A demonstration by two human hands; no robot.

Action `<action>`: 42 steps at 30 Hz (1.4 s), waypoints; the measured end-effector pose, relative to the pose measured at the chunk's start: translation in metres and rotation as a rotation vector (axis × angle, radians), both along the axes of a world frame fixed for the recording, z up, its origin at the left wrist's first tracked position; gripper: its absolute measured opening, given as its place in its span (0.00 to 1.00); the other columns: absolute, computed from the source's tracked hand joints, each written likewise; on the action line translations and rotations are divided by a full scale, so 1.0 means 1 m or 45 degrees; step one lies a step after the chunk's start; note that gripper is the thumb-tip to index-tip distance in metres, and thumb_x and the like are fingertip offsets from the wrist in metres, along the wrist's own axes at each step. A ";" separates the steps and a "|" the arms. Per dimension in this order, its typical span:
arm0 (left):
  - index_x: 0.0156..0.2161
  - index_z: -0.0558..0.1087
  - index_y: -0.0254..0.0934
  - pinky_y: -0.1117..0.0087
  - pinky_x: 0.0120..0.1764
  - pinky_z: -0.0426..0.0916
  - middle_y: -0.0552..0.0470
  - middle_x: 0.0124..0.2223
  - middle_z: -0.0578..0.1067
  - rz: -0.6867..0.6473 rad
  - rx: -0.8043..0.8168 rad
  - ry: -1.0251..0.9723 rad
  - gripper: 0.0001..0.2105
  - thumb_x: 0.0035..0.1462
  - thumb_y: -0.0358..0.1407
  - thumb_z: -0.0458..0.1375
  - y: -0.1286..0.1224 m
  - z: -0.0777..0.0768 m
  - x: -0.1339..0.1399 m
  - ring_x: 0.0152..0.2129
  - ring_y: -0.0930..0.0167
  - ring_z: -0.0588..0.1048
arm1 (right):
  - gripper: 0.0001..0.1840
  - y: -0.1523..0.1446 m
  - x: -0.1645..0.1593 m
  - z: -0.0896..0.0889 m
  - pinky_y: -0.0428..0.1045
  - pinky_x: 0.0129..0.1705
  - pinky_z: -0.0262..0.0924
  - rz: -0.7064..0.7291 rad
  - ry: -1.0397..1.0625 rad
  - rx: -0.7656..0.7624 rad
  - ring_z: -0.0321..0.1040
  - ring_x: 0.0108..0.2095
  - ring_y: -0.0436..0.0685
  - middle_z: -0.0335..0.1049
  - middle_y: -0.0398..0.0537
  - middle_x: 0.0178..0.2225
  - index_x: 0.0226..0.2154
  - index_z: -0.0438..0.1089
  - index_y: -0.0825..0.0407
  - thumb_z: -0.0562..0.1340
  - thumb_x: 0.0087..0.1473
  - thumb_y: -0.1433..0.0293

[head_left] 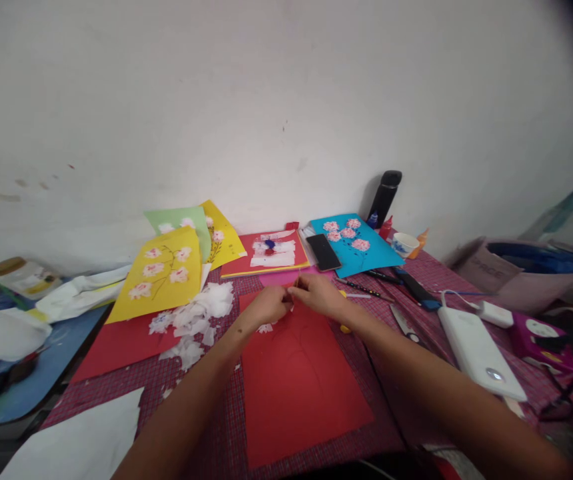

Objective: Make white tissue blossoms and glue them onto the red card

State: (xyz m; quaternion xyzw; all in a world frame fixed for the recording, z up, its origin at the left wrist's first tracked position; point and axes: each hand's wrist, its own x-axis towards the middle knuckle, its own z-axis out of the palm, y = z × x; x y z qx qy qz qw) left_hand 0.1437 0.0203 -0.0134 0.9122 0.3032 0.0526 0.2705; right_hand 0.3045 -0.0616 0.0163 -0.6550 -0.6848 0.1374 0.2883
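Note:
Over the top of a red sheet of paper (pixel 301 393), my left hand (pixel 268 305) and my right hand (pixel 317 295) meet with bent, closed fingers. A small white bit of tissue paper (pixel 292 309) peeks out between the fingertips, mostly hidden by them. Faint drawn branch lines run down the red sheet. One white crumpled tissue flower (pixel 265 328) lies on it just below my left hand. Left of the sheet is a heap of torn white tissue paper (pixel 211 307).
Yellow (pixel 166 273) and blue (pixel 351 257) sheets with pink-white flowers lie behind, with a phone (pixel 324 252) between. At right are scissors (pixel 405 325), a white power bank (pixel 481 353), paint bottles (pixel 385 228), a small cup (pixel 405 245) and a black flask (pixel 385 197).

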 end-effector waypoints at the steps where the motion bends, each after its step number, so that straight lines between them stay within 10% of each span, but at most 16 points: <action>1: 0.32 0.77 0.35 0.73 0.30 0.57 0.51 0.31 0.78 -0.002 0.004 0.001 0.08 0.54 0.29 0.55 0.000 0.000 0.000 0.27 0.72 0.72 | 0.11 0.000 0.000 -0.001 0.45 0.26 0.49 -0.011 0.007 0.002 0.69 0.27 0.52 0.77 0.47 0.27 0.28 0.74 0.55 0.62 0.58 0.67; 42: 0.33 0.79 0.35 0.72 0.29 0.57 0.50 0.30 0.79 0.023 -0.001 0.091 0.09 0.53 0.31 0.55 -0.003 0.010 0.003 0.26 0.71 0.72 | 0.11 -0.005 0.012 -0.005 0.44 0.26 0.56 -0.163 0.306 0.091 0.70 0.26 0.53 0.77 0.46 0.26 0.30 0.72 0.53 0.59 0.60 0.66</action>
